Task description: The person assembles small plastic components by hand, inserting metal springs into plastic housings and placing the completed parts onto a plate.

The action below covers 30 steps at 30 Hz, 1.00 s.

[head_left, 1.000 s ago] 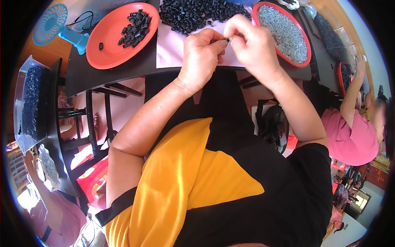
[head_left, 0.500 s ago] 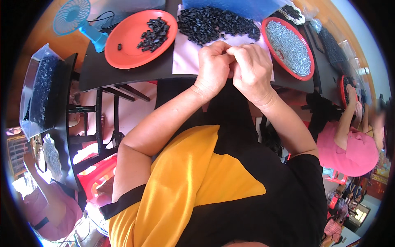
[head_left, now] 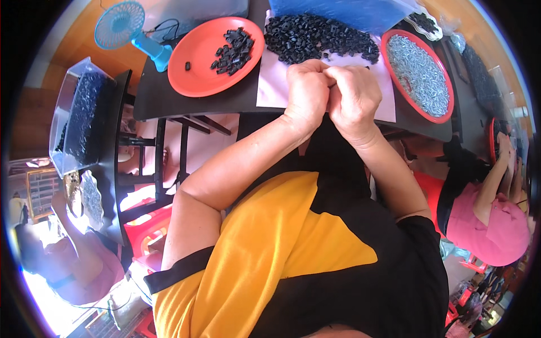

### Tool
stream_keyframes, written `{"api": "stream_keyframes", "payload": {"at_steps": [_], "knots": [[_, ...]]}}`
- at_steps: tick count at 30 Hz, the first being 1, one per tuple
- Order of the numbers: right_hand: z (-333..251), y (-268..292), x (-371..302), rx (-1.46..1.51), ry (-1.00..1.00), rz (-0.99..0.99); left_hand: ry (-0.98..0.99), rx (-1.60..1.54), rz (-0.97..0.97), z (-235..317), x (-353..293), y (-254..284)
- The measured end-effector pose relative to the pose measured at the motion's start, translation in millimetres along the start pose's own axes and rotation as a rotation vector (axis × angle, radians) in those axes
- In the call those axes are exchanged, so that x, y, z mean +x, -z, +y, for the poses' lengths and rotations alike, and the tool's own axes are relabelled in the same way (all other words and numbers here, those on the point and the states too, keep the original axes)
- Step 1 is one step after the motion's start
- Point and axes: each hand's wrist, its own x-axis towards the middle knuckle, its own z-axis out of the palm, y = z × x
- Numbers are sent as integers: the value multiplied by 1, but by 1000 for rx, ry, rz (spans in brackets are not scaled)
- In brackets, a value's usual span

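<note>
My left hand [head_left: 308, 93] and my right hand [head_left: 355, 98] meet over the near part of a pale pink cloth [head_left: 274, 84]. Both are closed, fingertips pressed together, and whatever they pinch is hidden behind the fingers. Just beyond them a heap of small black plastic parts [head_left: 315, 36] is spread on the cloth. To the left, a red plate [head_left: 191, 48] carries a smaller pile of black parts [head_left: 234, 52]. On the right stands a red tray [head_left: 447, 115] full of small silvery metal pins or screws [head_left: 417, 70].
A light blue fan [head_left: 127, 28] stands at the back left of the dark table [head_left: 149, 93]. Blue plastic sheeting [head_left: 344, 14] lies behind the heap. A clear bin [head_left: 81, 118] of black parts is at far left. Co-workers in pink [head_left: 496, 225] sit at both sides.
The whole view has shifted, so the table and plates appear farther right and slightly lower. My hands stay pressed together in nearly the same pose.
</note>
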Motion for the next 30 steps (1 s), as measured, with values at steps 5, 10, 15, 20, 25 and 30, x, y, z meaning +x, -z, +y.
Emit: {"api": "stream_keyframes", "payload": {"at_steps": [5,10,15,20,25,30], "knots": [[2,-3,-4,163,-73,47,-10,12,-21,11,-9,9],[21,19,-7,213,-299,9,-220,267,72,67,-1,55],[35,35,-18,427,-570,119,-402,782,210,88,35,110],[38,38,-26,572,-734,241,-800,1025,-24,56,40,81],[39,42,-32,566,-799,203,-1045,1351,-297,40,55,27],[38,42,-32,570,-832,170,-1242,1508,-444,18,78,16]]}}
